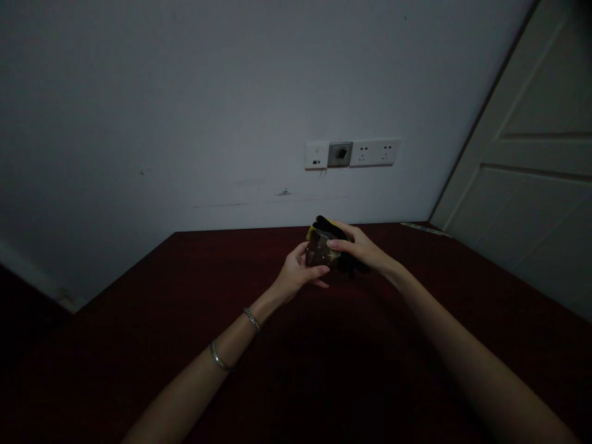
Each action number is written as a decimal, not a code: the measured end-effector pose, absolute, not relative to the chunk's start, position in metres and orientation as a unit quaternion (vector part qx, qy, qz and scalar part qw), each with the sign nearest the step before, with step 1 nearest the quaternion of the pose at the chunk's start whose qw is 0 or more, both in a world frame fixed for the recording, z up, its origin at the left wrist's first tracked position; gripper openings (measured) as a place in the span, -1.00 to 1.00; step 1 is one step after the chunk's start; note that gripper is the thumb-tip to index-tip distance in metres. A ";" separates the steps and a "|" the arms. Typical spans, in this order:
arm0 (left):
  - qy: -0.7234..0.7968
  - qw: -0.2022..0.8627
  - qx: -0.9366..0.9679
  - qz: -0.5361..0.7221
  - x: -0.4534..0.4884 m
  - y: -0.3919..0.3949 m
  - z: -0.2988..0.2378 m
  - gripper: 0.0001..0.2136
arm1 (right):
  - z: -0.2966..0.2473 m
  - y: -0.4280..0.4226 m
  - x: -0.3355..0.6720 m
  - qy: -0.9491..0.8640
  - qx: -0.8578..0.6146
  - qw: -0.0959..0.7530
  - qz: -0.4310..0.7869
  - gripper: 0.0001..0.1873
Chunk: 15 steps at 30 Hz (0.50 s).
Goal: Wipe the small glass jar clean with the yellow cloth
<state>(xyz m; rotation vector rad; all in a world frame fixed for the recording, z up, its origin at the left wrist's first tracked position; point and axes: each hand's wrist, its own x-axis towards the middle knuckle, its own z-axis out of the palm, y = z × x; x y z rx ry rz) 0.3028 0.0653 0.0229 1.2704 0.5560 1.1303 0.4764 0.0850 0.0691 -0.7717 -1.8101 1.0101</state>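
Note:
A small, shiny, brownish see-through cup-like thing (318, 251) is held above the dark red tabletop. My left hand (294, 271) grips it from the left, thumb along its lower side and fingers behind. Against its upper and right side lies a black cloth with yellow edging (332, 227). My right hand (363, 246) is closed on that cloth, its thumb resting on the brown thing. Dim light hides the exact shape of both things. My left wrist wears a chain bracelet (251, 319) and a metal bangle (219, 357).
The dark red table (222, 265) meets a pale wall (185, 111) at the back. White power sockets (374, 153) and a grey switch plate (340, 154) sit low on it. A panelled door (531, 185) stands at right, with a thin patterned strip (423, 229) at the table's back edge.

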 end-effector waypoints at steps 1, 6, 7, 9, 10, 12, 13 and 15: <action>0.239 0.632 0.549 0.493 0.303 0.065 0.023 -0.37 | 0.070 0.084 0.475 -0.736 -0.311 0.446 0.403 -0.48; 0.229 0.637 0.535 0.506 0.303 0.061 0.027 -0.36 | 0.072 0.079 0.472 -0.764 -0.292 0.450 0.359 -0.50; 0.228 0.633 0.532 0.514 0.303 0.060 0.027 -0.36 | 0.072 0.079 0.472 -0.770 -0.287 0.460 0.337 -0.50; 0.226 0.625 0.527 0.530 0.303 0.059 0.029 -0.34 | 0.072 0.079 0.472 -0.787 -0.279 0.480 0.269 -0.52; 0.225 0.620 0.526 0.537 0.303 0.059 0.029 -0.34 | 0.072 0.079 0.472 -0.796 -0.274 0.489 0.227 -0.54; 0.222 0.612 0.524 0.549 0.304 0.058 0.029 -0.32 | 0.074 0.078 0.472 -0.812 -0.259 0.503 0.144 -0.62; 0.220 0.610 0.523 0.553 0.304 0.058 0.029 -0.32 | 0.076 0.076 0.472 -0.817 -0.252 0.508 0.108 -0.64; 0.222 0.608 0.523 0.555 0.306 0.058 0.028 -0.33 | 0.079 0.072 0.471 -0.822 -0.234 0.516 0.049 -0.66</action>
